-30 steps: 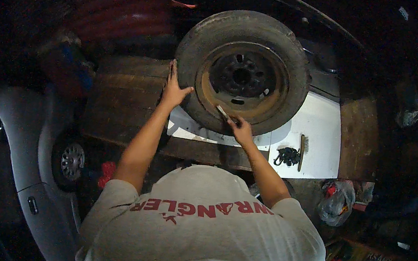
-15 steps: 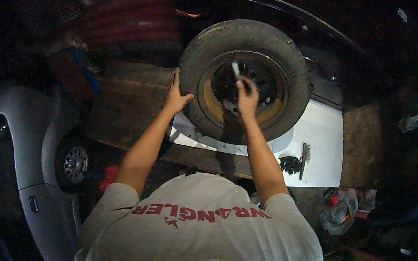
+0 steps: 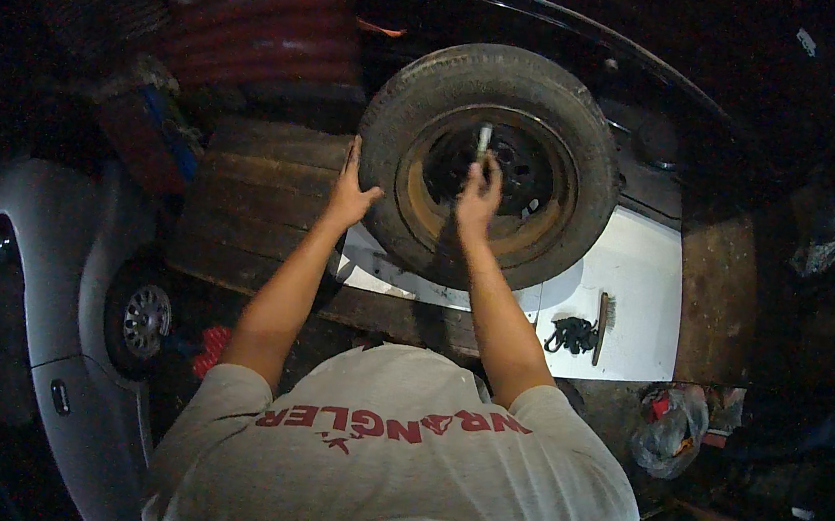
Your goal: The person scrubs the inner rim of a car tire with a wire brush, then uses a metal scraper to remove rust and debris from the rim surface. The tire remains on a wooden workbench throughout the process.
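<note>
A black tyre [image 3: 497, 65] on a rusty-rimmed wheel [image 3: 421, 201] lies before me over a white board. My left hand [image 3: 348, 199] rests against the tyre's left side, its fingers stretched along the tread and the thumb spread toward the sidewall. Over the dark centre of the wheel, my right hand [image 3: 479, 198] is closed around a small paintbrush [image 3: 485, 138], blurred, whose pale head points away from me. Part of the wheel's centre is hidden by this hand.
On the white board [image 3: 652, 283], right of the tyre, are a wire brush [image 3: 601, 328] and a black crumpled thing [image 3: 571, 336]. Wooden planks [image 3: 263, 195] extend left. A silver car [image 3: 56, 256] stands at far left, a plastic bag [image 3: 670, 436] at lower right.
My right hand and the paintbrush have shifted within the wheel; the brush is now more upright and the hand a little lower and further left. My left hand stays against the tyre.
</note>
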`<action>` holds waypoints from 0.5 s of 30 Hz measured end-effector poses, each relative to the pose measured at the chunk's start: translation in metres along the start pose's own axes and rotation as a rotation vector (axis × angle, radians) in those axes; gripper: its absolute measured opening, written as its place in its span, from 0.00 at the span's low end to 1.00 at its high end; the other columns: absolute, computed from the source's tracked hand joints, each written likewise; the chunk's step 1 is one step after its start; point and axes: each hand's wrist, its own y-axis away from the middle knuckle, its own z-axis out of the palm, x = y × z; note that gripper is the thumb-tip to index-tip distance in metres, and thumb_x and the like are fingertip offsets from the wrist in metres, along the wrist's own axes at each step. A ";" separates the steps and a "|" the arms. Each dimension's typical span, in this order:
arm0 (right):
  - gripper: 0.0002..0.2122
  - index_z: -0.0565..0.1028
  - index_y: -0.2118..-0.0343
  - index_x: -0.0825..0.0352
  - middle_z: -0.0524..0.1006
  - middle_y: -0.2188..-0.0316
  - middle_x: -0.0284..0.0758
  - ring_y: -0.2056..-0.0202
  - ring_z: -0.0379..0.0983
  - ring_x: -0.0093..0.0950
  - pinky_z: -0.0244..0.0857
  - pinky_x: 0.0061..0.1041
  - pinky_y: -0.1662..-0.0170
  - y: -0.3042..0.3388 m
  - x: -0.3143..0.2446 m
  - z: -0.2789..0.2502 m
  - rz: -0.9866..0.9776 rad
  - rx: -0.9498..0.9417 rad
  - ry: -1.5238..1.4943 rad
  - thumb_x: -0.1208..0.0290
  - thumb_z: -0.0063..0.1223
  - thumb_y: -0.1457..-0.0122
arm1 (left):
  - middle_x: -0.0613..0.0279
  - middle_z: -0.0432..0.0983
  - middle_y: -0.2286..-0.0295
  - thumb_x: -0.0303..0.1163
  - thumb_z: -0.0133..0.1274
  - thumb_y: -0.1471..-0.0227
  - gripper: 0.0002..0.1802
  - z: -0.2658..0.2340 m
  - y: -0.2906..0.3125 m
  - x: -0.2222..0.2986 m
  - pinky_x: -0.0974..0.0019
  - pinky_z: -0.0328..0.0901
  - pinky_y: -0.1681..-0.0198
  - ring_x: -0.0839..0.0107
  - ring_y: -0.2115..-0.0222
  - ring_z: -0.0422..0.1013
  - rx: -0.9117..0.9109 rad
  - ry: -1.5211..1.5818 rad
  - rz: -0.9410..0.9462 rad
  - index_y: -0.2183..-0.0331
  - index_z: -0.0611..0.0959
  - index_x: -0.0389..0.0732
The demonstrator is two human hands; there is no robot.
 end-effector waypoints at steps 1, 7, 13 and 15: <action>0.16 0.70 0.46 0.63 0.79 0.63 0.38 0.65 0.76 0.32 0.68 0.28 0.59 0.013 -0.019 0.016 -0.159 0.002 0.162 0.66 0.50 0.36 | 0.46 0.44 0.35 0.23 0.60 0.60 0.59 -0.001 0.001 -0.003 0.58 0.47 0.35 0.52 0.35 0.45 0.011 -0.008 0.016 0.34 0.44 0.52; 0.16 0.71 0.48 0.67 0.76 0.57 0.51 0.51 0.71 0.49 0.65 0.36 0.50 0.087 -0.008 -0.042 0.129 -0.633 0.473 0.65 0.48 0.37 | 0.46 0.44 0.35 0.22 0.57 0.59 0.56 -0.009 -0.002 -0.003 0.59 0.45 0.35 0.53 0.35 0.45 -0.075 0.054 -0.069 0.34 0.45 0.49; 0.18 0.71 0.47 0.64 0.76 0.56 0.51 0.54 0.74 0.47 0.66 0.38 0.51 0.103 0.009 -0.089 0.216 -0.602 0.394 0.62 0.50 0.38 | 0.46 0.46 0.36 0.21 0.56 0.60 0.56 -0.004 0.002 -0.008 0.59 0.46 0.35 0.53 0.36 0.47 0.001 0.032 0.046 0.34 0.46 0.50; 0.18 0.72 0.48 0.68 0.76 0.55 0.51 0.53 0.74 0.44 0.65 0.33 0.49 0.086 -0.011 -0.053 0.172 -0.457 0.185 0.64 0.51 0.38 | 0.46 0.47 0.36 0.21 0.56 0.60 0.55 -0.003 0.003 0.004 0.59 0.47 0.35 0.52 0.36 0.48 0.002 0.076 -0.008 0.34 0.47 0.50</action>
